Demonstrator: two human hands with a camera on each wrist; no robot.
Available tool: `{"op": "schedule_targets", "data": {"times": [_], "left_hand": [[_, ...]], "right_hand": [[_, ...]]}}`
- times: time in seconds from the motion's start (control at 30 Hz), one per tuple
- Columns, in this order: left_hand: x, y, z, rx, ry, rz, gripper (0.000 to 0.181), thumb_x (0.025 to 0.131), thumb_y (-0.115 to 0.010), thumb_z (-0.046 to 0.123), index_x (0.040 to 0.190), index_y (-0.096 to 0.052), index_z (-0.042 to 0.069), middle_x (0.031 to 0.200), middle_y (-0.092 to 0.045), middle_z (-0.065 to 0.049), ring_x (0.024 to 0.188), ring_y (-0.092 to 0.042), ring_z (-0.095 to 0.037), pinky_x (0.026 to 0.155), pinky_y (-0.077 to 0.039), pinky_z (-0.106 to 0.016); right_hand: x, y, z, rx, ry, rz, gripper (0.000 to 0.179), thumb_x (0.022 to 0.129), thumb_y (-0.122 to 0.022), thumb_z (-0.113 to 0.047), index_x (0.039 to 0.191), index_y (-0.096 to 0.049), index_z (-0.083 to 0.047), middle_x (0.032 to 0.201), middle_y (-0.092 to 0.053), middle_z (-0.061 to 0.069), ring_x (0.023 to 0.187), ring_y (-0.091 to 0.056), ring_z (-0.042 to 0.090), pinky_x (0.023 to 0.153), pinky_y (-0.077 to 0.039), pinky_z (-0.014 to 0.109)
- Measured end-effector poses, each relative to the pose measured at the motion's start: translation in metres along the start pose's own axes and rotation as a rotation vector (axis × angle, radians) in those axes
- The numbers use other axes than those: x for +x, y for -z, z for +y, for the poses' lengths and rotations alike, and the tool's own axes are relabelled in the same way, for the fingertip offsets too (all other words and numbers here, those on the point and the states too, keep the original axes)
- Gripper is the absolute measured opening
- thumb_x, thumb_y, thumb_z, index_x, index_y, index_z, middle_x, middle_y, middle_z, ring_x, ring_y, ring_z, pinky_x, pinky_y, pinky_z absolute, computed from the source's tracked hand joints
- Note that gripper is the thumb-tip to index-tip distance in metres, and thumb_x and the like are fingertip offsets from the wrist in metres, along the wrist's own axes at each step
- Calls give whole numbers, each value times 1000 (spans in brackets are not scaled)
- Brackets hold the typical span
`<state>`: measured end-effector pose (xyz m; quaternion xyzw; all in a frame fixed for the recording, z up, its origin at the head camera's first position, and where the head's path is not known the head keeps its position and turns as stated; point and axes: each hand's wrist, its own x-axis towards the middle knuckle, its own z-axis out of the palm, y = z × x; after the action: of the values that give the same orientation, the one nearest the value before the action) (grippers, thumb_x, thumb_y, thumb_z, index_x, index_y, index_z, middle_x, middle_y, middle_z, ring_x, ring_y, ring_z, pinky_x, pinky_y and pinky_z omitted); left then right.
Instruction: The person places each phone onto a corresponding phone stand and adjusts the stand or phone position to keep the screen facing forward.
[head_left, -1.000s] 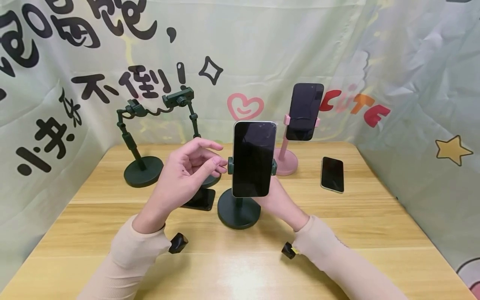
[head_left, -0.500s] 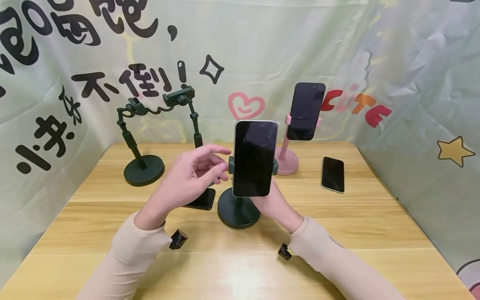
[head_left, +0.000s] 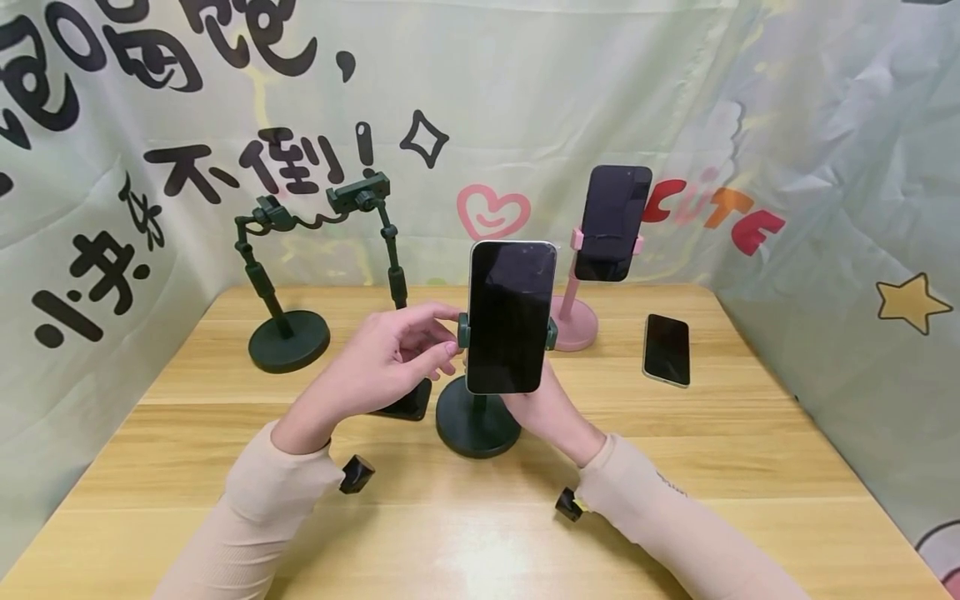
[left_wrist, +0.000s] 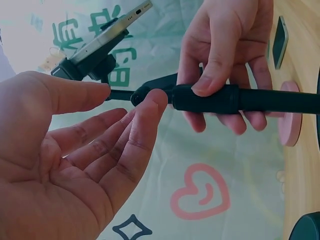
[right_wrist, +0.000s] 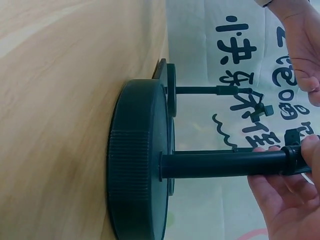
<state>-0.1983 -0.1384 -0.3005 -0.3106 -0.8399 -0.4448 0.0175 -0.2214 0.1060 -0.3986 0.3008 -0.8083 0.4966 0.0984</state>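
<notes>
A dark green phone stand point(head_left: 477, 421) stands upright on the table, a phone point(head_left: 512, 317) with a black screen clamped upright in its holder. Behind that phone, my right hand point(head_left: 555, 421) grips the stand's pole. The left wrist view shows its thumb pressed on the ribbed collar point(left_wrist: 206, 98) and its fingers wrapped behind. My left hand point(head_left: 386, 358) hovers at the left side of the holder, fingers loosely bent and holding nothing. In the left wrist view its thumb and fingertips overlap the joint above the collar.
Two more green stands are at the back left, one with its base point(head_left: 288, 342) in full view. A phone point(head_left: 411, 402) lies partly hidden under my left hand. On the right, a pink stand point(head_left: 576, 323) holds a phone point(head_left: 615, 223), and another phone point(head_left: 666, 350) lies flat.
My left hand has moved slightly down and to the right, closer to the stand's holder. The right forearm has shifted a little left; the stand and its phone look almost unmoved.
</notes>
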Motion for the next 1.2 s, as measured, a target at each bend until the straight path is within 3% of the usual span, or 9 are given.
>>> {"op": "schedule_targets", "data": {"times": [0.17, 0.4, 0.5, 0.6, 0.67, 0.8, 0.97, 1.0, 1.2], "left_hand": [[0, 2, -3, 0, 10, 1, 37, 103, -72, 13, 140, -67, 12, 101, -82, -4, 79, -78, -9, 62, -60, -33], [3, 2, -9, 11, 24, -22, 40, 103, -71, 10, 143, -66, 14, 105, -82, -4, 81, -78, -8, 67, -62, -32], [4, 1, -9, -9, 31, -30, 40, 103, -70, 8, 143, -66, 15, 106, -81, -4, 81, -78, -8, 71, -65, -37], [5, 1, -11, -28, 33, -39, 40, 104, -69, 7, 143, -66, 15, 105, -81, -5, 81, -79, -9, 75, -66, -40], [6, 1, -12, -32, 34, -41, 39, 104, -69, 7, 142, -66, 15, 105, -81, -5, 82, -79, -9, 74, -66, -40], [7, 0, -14, -36, 32, -43, 39, 104, -69, 8, 142, -66, 14, 104, -81, -4, 82, -79, -10, 73, -65, -41], [8, -1, -17, -29, 28, -53, 39, 104, -69, 9, 142, -66, 15, 104, -81, -4, 82, -78, -10, 73, -65, -37], [8, -1, -17, -26, 28, -55, 39, 104, -69, 9, 142, -66, 15, 104, -81, -3, 81, -78, -10, 72, -64, -35], [9, -2, -18, -9, 41, -67, 40, 105, -69, 11, 144, -65, 15, 107, -81, -3, 82, -79, -8, 67, -60, -31]], "right_hand": [[4, 0, 2, 39, 53, -8, 28, 102, -68, 3, 129, -64, 0, 131, -68, 19, 115, -65, 27, 106, -54, 40], [10, 3, 8, 25, 44, -21, 25, 103, -67, 2, 128, -65, 0, 130, -71, 18, 114, -66, 25, 107, -55, 36], [14, 6, 10, 38, 60, -26, 23, 103, -65, 3, 126, -66, 0, 126, -74, 18, 113, -70, 29, 107, -56, 38], [17, 8, 14, 59, 89, -17, 20, 105, -63, 3, 124, -66, 2, 121, -76, 19, 112, -73, 23, 106, -57, 32], [21, 9, 15, 182, 80, -28, 21, 106, -61, 3, 127, -62, 6, 121, -72, 25, 112, -72, 20, 106, -57, 30], [28, 10, 18, 292, 72, -30, 26, 107, -59, -1, 130, -58, 11, 119, -67, 30, 109, -73, 18, 104, -58, 25], [37, 14, 26, 168, 93, -10, 22, 107, -58, 1, 129, -62, 7, 115, -71, 27, 105, -74, 23, 101, -58, 24], [39, 15, 28, 96, 106, 4, 21, 107, -59, 0, 127, -64, 5, 115, -73, 25, 105, -75, 24, 101, -58, 23], [49, 20, 35, -14, 141, 23, 22, 106, -60, 1, 126, -68, 4, 117, -77, 22, 105, -78, 33, 102, -62, 45]]}}
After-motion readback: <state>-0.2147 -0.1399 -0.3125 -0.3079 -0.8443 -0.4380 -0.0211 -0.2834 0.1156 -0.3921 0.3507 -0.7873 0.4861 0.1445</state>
